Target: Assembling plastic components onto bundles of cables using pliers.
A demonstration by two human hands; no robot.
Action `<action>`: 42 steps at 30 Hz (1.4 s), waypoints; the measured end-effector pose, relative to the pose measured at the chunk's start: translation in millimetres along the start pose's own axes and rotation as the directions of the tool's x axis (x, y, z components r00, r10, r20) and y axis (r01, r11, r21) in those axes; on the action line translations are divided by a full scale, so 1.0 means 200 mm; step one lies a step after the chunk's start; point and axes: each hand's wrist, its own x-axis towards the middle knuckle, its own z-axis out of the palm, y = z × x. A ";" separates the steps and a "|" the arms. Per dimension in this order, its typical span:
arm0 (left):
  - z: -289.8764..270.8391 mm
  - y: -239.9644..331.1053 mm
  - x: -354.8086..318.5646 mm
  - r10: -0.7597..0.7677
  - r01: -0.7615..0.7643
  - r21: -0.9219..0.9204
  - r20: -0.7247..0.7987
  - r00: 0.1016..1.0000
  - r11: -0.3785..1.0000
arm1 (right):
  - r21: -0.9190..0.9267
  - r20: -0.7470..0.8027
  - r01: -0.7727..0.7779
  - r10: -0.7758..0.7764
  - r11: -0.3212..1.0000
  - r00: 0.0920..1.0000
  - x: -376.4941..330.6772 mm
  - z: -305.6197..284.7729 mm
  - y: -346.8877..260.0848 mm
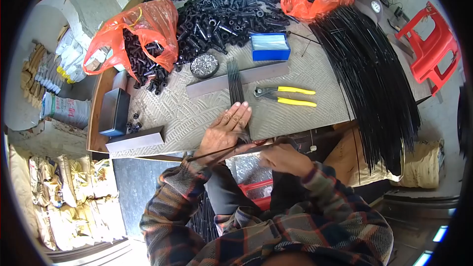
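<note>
A row of thin dark rods (235, 81) lies across a flat metal bar (266, 73), their near ends running to the table's front edge. My left hand (224, 130) rests on that near part, fingers stretched out flat and together. Just to its right, past the table edge, my right hand (288, 158) is curled closed and partly blurred; whatever its fingers grip is unclear. A long, thin dark strip (217, 153) passes by my left wrist toward the right hand. Yellow-handled pliers (295, 89) lie right of the rods. Left of them stands a round dish of small shiny pieces (204, 65).
Behind are a blue box (270, 55) of pale sticks, a heap of black tubular parts (221, 19) and an orange bag (160, 19). Long black rods (374, 79) overhang the right edge. A dark bin (114, 113) and metal block (135, 141) stand left; a red stool (433, 44) is far right.
</note>
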 end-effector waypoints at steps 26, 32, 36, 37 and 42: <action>-0.01 -0.02 0.02 -0.024 0.009 0.132 0.110 0.994 0.991 | -0.365 -0.639 -0.282 -0.018 0.887 0.769 0.80 -0.91 0.57; -0.01 -0.05 0.02 0.004 -0.004 -0.005 0.160 0.987 1.000 | -0.120 -0.544 0.097 -0.147 0.988 0.826 0.79 -0.85 0.40; -0.01 -0.02 0.05 -0.055 0.036 0.102 0.190 0.980 0.994 | -0.141 -0.320 0.114 -0.154 0.983 0.935 0.83 -0.71 0.34; -0.01 -0.01 0.05 -0.091 0.054 0.191 0.188 0.978 0.980 | -0.132 -0.322 0.117 -0.154 0.984 0.934 0.83 -0.69 0.35; 0.00 -0.01 0.05 -0.144 0.118 0.147 0.178 0.973 0.982 | -0.138 -0.447 0.103 -0.154 0.985 0.881 0.83 -0.66 0.39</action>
